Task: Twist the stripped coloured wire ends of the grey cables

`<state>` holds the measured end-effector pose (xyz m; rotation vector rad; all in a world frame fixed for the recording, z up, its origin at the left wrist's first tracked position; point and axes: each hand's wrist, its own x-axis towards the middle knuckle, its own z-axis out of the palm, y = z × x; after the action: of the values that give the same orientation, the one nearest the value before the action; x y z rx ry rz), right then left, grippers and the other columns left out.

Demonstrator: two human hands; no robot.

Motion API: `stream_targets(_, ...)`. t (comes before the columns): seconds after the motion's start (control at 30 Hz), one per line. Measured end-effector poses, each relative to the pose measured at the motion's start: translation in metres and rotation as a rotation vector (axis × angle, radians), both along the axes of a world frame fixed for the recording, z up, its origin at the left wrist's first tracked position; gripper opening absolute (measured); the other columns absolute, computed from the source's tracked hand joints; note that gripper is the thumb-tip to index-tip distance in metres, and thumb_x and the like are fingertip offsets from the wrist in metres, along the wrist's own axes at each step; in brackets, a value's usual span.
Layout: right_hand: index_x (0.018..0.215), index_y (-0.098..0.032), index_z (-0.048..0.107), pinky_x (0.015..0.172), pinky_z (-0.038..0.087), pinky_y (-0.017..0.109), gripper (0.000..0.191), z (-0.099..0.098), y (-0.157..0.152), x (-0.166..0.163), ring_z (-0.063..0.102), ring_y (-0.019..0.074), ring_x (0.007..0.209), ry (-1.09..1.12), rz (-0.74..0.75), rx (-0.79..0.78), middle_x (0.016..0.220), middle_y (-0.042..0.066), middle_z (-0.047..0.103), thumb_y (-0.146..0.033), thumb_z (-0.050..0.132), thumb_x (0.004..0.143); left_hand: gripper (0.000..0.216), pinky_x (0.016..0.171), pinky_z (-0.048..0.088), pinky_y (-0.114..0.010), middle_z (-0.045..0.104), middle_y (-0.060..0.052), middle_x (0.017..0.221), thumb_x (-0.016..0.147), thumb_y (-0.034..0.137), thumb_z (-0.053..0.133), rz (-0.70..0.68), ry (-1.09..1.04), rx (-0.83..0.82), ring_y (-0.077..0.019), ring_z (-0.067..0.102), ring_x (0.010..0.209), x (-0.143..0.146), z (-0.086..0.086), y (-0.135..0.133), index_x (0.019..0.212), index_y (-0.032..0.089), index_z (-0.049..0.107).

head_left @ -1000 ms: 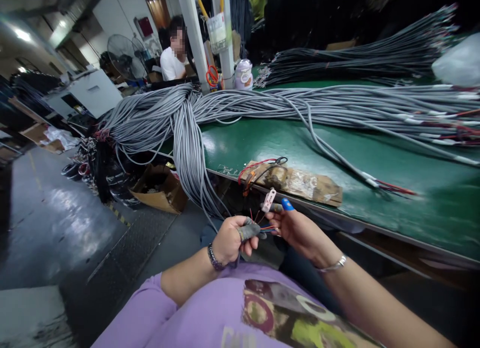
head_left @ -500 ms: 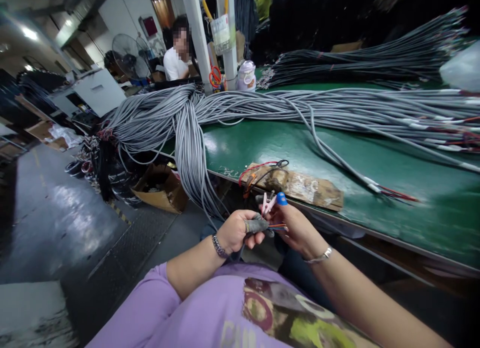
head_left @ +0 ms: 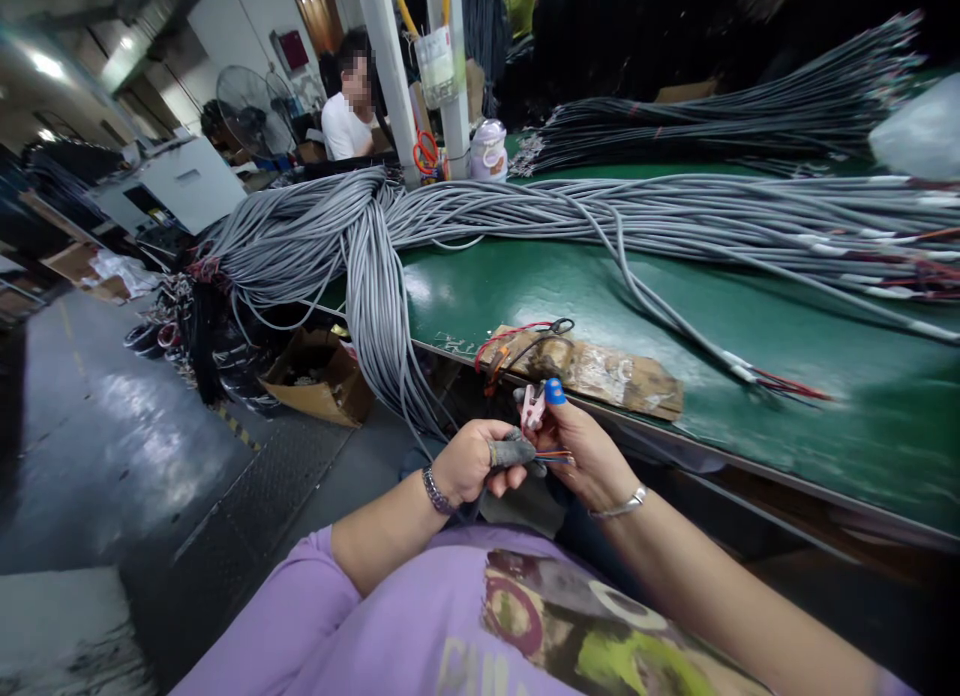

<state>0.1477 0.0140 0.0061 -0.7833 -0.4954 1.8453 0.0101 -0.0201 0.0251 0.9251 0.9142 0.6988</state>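
My left hand is closed round the end of a grey cable, its thumb in a grey finger cot. Thin coloured wires fan out of that cable end toward my right hand. My right hand pinches a small pink-white connector between thumb and forefinger; the forefinger wears a blue cot. Both hands meet just in front of the green table's edge, over my lap.
A thick bundle of grey cables lies across the green table and hangs off its left end. A taped cardboard piece with red and black wires sits by the edge. Dark cables lie farther back. A person in white sits behind.
My right hand has drawn in toward the left hand, carrying the connector down close to the cable end. The left hand has barely moved.
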Motion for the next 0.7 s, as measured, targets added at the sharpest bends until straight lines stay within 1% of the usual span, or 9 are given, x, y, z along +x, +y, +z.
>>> stream_targets(0.23, 0.063, -0.017, 0.064, 0.043, 0.046, 0.019, 0.044, -0.002, 0.000, -0.001, 0.049, 0.0078, 0.044, 0.015, -0.004, -0.008, 0.050, -0.003, 0.055, -0.058, 0.079, 0.061, 0.045, 0.028, 0.022, -0.019, 0.056, 0.001, 0.045, 0.058, 0.053, 0.077, -0.008, 0.019, -0.013, -0.0050, 0.038, 0.026, 0.002, -0.002, 0.000, 0.063, 0.012, 0.060)
stream_targets(0.33, 0.069, -0.018, 0.065, 0.043, 0.049, 0.020, 0.042, -0.004, 0.000, 0.000, 0.052, 0.0096, 0.045, 0.026, 0.014, -0.055, 0.053, -0.002, 0.058, -0.059, 0.076, 0.065, 0.043, 0.028, 0.021, -0.019, 0.055, 0.001, 0.045, 0.060, 0.052, 0.076, -0.006, 0.015, -0.012, -0.0049, 0.038, 0.026, 0.001, -0.003, -0.001, 0.064, 0.012, 0.061)
stream_targets(0.43, 0.074, -0.019, 0.066, 0.047, 0.053, 0.022, 0.042, -0.005, -0.002, 0.001, 0.057, 0.0116, 0.049, 0.065, 0.044, -0.086, 0.061, 0.001, 0.064, -0.060, 0.069, 0.072, 0.043, 0.028, 0.021, -0.019, 0.055, 0.002, 0.045, 0.061, 0.052, 0.076, 0.011, 0.016, -0.005, -0.0048, 0.038, 0.026, -0.001, -0.002, -0.003, 0.065, 0.011, 0.061)
stream_targets(0.6, 0.082, -0.016, 0.070, 0.052, 0.054, 0.023, 0.049, -0.001, -0.008, 0.008, 0.062, 0.0127, 0.056, 0.110, 0.157, -0.102, 0.072, 0.005, 0.069, -0.064, 0.058, 0.079, 0.045, 0.030, 0.021, -0.019, 0.056, 0.002, 0.047, 0.061, 0.054, 0.075, 0.085, 0.030, 0.000, -0.0047, 0.039, 0.028, -0.001, 0.000, -0.016, 0.062, 0.013, 0.056)
stream_targets(0.63, 0.082, -0.017, 0.070, 0.054, 0.055, 0.024, 0.047, -0.001, -0.009, 0.010, 0.063, 0.0131, 0.058, 0.106, 0.172, -0.102, 0.075, 0.005, 0.069, -0.062, 0.058, 0.080, 0.045, 0.030, 0.022, -0.019, 0.056, 0.002, 0.047, 0.061, 0.054, 0.075, 0.097, 0.037, 0.000, -0.0049, 0.040, 0.029, 0.001, 0.000, -0.020, 0.062, 0.013, 0.056)
stream_targets(0.7, 0.083, -0.018, 0.070, 0.056, 0.054, 0.024, 0.038, 0.001, -0.011, 0.012, 0.063, 0.0131, 0.060, 0.083, 0.179, -0.089, 0.076, 0.005, 0.070, -0.055, 0.062, 0.081, 0.046, 0.031, 0.025, -0.019, 0.057, 0.001, 0.049, 0.062, 0.055, 0.074, 0.126, 0.052, 0.002, -0.0054, 0.042, 0.030, 0.004, -0.001, -0.027, 0.063, 0.014, 0.056)
